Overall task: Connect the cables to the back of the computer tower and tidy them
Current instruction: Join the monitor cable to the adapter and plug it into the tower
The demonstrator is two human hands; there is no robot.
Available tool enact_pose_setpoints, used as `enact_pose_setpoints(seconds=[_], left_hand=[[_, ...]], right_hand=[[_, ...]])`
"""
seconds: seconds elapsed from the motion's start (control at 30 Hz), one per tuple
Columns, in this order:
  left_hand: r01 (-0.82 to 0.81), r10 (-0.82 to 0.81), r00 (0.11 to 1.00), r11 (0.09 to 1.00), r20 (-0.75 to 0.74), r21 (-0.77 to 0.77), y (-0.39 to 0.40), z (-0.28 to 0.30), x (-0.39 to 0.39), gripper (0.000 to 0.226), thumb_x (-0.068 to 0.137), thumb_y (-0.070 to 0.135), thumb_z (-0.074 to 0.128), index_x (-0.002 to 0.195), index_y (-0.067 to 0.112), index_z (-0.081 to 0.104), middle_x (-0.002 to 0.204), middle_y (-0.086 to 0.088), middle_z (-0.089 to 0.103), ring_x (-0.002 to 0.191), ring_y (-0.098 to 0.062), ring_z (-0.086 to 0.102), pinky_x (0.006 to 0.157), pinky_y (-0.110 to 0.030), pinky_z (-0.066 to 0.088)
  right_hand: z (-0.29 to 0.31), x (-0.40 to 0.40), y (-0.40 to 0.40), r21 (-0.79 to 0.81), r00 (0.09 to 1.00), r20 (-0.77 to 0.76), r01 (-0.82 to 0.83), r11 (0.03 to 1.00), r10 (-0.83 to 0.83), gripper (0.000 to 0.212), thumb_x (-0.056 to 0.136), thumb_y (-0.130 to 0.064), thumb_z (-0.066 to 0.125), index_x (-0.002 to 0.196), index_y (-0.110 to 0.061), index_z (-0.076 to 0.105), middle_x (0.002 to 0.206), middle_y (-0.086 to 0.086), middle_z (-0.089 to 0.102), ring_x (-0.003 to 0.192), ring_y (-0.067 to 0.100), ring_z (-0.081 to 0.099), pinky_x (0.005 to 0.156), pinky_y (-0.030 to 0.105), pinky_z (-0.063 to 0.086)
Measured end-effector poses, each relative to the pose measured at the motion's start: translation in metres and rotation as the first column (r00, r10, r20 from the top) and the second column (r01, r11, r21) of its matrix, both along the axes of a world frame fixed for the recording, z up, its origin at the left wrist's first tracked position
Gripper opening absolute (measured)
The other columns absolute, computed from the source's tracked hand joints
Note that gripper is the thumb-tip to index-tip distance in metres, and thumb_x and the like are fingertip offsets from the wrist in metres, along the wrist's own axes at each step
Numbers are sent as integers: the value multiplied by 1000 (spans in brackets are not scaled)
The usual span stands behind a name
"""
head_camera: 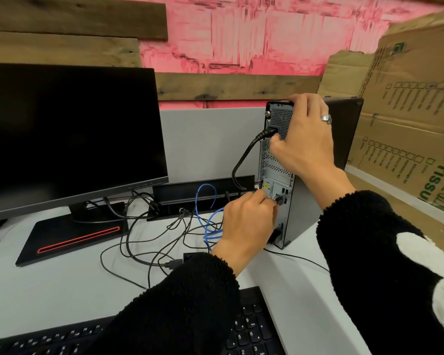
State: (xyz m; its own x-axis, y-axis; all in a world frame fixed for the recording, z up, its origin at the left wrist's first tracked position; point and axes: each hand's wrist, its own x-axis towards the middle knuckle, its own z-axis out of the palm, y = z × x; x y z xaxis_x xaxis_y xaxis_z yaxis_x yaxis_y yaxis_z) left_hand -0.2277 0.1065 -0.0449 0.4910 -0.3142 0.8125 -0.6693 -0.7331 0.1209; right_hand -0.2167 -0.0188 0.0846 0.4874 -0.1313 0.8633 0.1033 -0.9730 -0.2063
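Note:
The computer tower [308, 201] stands upright on the white desk with its rear panel facing me. A thick black power cable [246, 155] is plugged in near the top of that panel. My right hand [305, 134] grips the tower's top rear corner, thumb beside the power plug. My left hand [246, 221] pinches a black cable plug [280, 199] held against a port low on the rear panel. A blue network cable [208, 219] and several thin black cables [149, 239] lie tangled on the desk to the left of the tower.
A dark monitor [69, 134] on a black stand with a red stripe [72, 239] fills the left. A black keyboard [251, 326] lies at the near edge. A black cable tray [203, 193] sits behind the tangle. Cardboard [408, 111] leans at the right.

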Motion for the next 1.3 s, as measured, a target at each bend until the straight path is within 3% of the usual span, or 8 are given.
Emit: enact_pose_setpoints(seconds=[0.23,0.47,0.7,0.9,1.0,1.13,1.23,1.3], left_hand=[[7,-5,999,999,-33,52,-1,-1,1,8,74,14,85,77,20,80,73,5,67,64,-18,62,45,-26,44],[33,-35,999,999,40,33,-4,-4,8,4,79,14,81,80,17,79,76,4,67,69,-21,60,46,-30,47],[32,-45,989,995,140,92,-11,-4,14,8,75,9,81,72,15,76,72,3,65,69,-22,56,46,-26,39],[62,-71,977,997,201,52,-9,-11,19,9,86,15,72,80,14,78,77,2,66,73,-22,56,47,-29,44],[85,-85,991,996,106,5,-6,-9,17,9,85,22,76,93,17,78,87,2,69,79,-21,61,53,-28,45],[106,-97,983,993,-158,47,19,-3,16,33,86,35,78,118,27,72,101,8,68,94,-17,64,68,-34,55],[108,-70,903,992,-423,67,45,-7,23,41,88,48,75,125,32,67,98,11,72,93,-9,67,79,-32,58],[140,-137,832,990,-537,-37,54,-9,25,46,82,56,77,121,32,68,93,14,72,87,-5,67,80,-33,60]], right_hand=[[-1,0,1,3,1000,10,-5,1000,4,58,78,-22,64,132,-7,48,134,11,49,133,31,42,115,42,39],[-1,0,1,12,1000,23,-6,1000,6,59,77,-21,64,132,-7,49,133,12,49,132,31,42,116,43,38],[-1,1,2,26,1000,24,-7,1000,6,58,77,-22,63,131,-7,49,133,11,49,132,31,42,116,42,37],[-2,2,2,21,999,36,-9,1000,8,59,77,-24,63,133,-9,49,133,10,49,133,29,42,114,44,40],[-3,3,-1,16,999,31,-11,1000,10,59,77,-24,63,133,-10,48,134,9,48,133,28,41,112,43,41],[-3,4,-2,-1,1000,13,-7,1000,7,62,76,-24,63,134,-12,45,135,8,46,134,28,39,110,43,42],[-4,6,-2,5,1000,9,-2,1000,2,65,74,-22,66,135,-13,45,137,8,45,135,29,39,108,45,44],[-5,7,-1,16,1000,18,-6,1000,5,67,73,-20,68,135,-13,45,138,9,45,135,29,40,107,47,45]])
